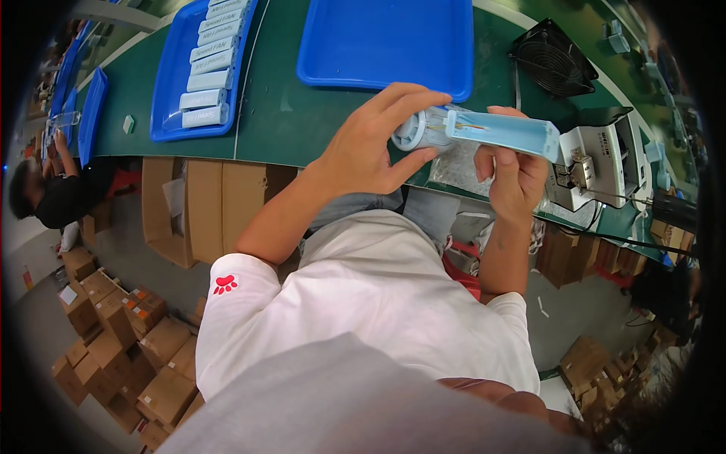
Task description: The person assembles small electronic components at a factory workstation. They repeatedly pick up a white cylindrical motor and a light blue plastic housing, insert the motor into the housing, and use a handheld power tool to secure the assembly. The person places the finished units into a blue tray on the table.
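Over the near edge of the green bench (272,98), I hold a light-blue plastic fan body lengthwise between both hands. My left hand (359,140) curls its fingers and thumb round the round, ribbed fan head (418,131). At the other end, my right hand (516,175) grips the long handle shell (518,130), with fingers behind it and the thumb in front. The shell's open side faces up, and thin wires show inside near the head. A clear plastic bag (460,170) lies beneath on the bench.
A blue tray (386,41) sits ahead; another blue tray (168,91) at left holds several light-blue pieces in a row. At right stand a black fan (556,59), a white-and-black machine (597,163) and a black cylindrical tool (674,209). Cardboard boxes (166,382) crowd the floor. A person (57,189) works far left.
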The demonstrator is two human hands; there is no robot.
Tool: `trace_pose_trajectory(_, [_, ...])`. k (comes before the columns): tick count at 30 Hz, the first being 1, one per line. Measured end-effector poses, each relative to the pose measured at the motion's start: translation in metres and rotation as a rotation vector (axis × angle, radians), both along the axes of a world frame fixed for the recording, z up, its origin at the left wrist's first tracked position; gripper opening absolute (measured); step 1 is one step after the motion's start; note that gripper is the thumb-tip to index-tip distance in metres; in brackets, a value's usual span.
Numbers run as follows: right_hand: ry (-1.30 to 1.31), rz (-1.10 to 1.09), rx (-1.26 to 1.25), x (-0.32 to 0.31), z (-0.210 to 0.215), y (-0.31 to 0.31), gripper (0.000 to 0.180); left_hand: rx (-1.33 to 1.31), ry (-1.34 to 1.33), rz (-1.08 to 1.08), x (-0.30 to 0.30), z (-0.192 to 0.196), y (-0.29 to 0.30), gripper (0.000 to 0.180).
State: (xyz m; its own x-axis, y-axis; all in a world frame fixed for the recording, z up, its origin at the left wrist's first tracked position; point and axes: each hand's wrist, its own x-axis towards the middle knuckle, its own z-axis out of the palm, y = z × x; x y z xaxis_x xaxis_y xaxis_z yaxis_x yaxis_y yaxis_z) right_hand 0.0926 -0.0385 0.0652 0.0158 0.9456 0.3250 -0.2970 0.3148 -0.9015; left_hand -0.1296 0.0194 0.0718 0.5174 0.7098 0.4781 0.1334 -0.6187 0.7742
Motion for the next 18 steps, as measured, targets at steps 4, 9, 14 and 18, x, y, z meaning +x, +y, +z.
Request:
trace_pose_trajectory(4, [-0.371,-0.061,0.098,0.001,-0.005,-0.001,0.023,-0.110,-0.063,-0.028,0.003,-0.005,-0.002,0.060])
trace_pose_trajectory(9, [-0.554,-0.108,0.202,0.003,0.002,-0.002,0.023,-0.118,-0.050,-0.083,0.002,-0.012,0.001,0.058])
trace_pose_trajectory(14, [-0.662,-0.112,0.259,0.007,0.008,-0.002,0.023,-0.170,-0.037,-0.112,0.003,-0.013,0.000,0.060])
trace_pose_trajectory(18, [-0.676,-0.123,0.263,0.008,0.006,-0.003,0.027,-0.201,-0.025,-0.124,0.004,-0.011,-0.001,0.062])
